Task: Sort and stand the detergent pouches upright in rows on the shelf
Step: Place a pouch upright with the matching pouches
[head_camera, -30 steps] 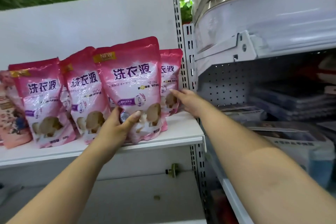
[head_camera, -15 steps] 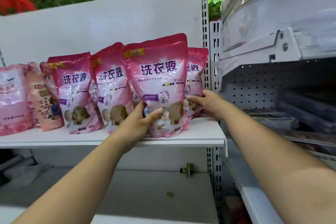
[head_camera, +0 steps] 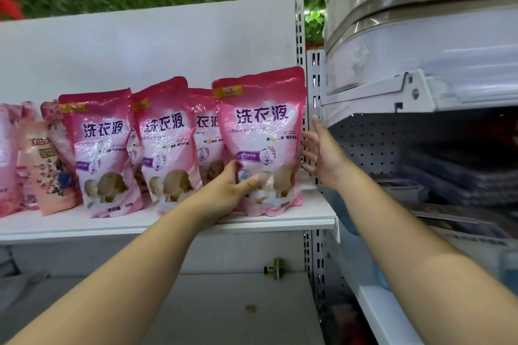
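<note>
White shop shelving fills the view, ivy-covered wall behind it, and on the top white shelf (head_camera: pixel 314 213) the pink detergent pouches are lining up nicely. At the right end, the front pouch (head_camera: pixel 260 143) stands upright on its base, hard up near the slotted upright post (head_camera: pixel 299 36). Left hand (head_camera: pixel 229 190) grips its lower left corner, thumb across the front, fingers wrapped behind, steadying it. Right hand (head_camera: pixel 319 152) is open, fingers spread and straight, beside the pouch's right edge; whether the fingertips actually touch the pouch or the post, I can't tell.

Look along the row: a second pouch (head_camera: pixel 168 145) and a third pouch (head_camera: pixel 101 154) stand to the left, both leaning a touch rather than dead straight. Behind and between the front ones peeks a rear pouch (head_camera: pixel 206 131), so a back row is at least started. Further left sit differently printed, paler floral pouches (head_camera: pixel 44 165), tilted and bunched, edges blurred.

My read: the right end is nearly settled, and this pouch only needs releasing once it holds. Left to do, I'd judge, is straightening the two leaners, evening the gaps, and sorting that floral cluster into its own upright row.
</note>
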Action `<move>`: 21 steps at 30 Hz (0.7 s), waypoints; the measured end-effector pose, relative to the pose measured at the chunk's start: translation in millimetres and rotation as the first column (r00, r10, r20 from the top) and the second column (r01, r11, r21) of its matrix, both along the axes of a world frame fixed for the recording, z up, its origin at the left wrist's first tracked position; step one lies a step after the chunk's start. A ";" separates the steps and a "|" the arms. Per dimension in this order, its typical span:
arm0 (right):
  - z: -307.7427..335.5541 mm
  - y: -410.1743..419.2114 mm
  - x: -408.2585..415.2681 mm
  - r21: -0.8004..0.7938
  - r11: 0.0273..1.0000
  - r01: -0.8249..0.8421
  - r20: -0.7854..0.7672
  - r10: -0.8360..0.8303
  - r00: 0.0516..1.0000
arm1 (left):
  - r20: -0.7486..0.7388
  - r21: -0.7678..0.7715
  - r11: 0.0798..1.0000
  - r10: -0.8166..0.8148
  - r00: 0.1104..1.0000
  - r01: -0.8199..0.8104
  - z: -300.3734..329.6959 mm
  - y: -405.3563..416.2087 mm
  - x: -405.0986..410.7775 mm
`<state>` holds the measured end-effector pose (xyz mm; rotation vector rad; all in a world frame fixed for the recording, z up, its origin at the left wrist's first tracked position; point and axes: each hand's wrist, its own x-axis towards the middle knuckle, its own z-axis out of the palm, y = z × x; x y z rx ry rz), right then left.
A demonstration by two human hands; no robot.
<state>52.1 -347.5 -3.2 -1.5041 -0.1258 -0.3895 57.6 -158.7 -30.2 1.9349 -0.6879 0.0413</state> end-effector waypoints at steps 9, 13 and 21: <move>-21.0 31.4 -34.0 -0.063 0.997 0.040 0.079 -0.035 0.996 | 0.107 -0.019 1.000 -0.017 0.994 0.019 -4.9 -8.9 2.2; -26.2 44.2 -32.2 -0.054 0.988 0.142 0.158 -0.132 0.979 | 0.054 -0.047 0.999 -0.013 0.998 0.016 -7.6 -2.6 3.9; -34.8 50.0 -22.3 -0.022 0.971 0.237 0.302 -0.219 0.928 | 0.057 -0.022 0.998 0.053 0.997 -0.052 -6.0 -1.1 -0.1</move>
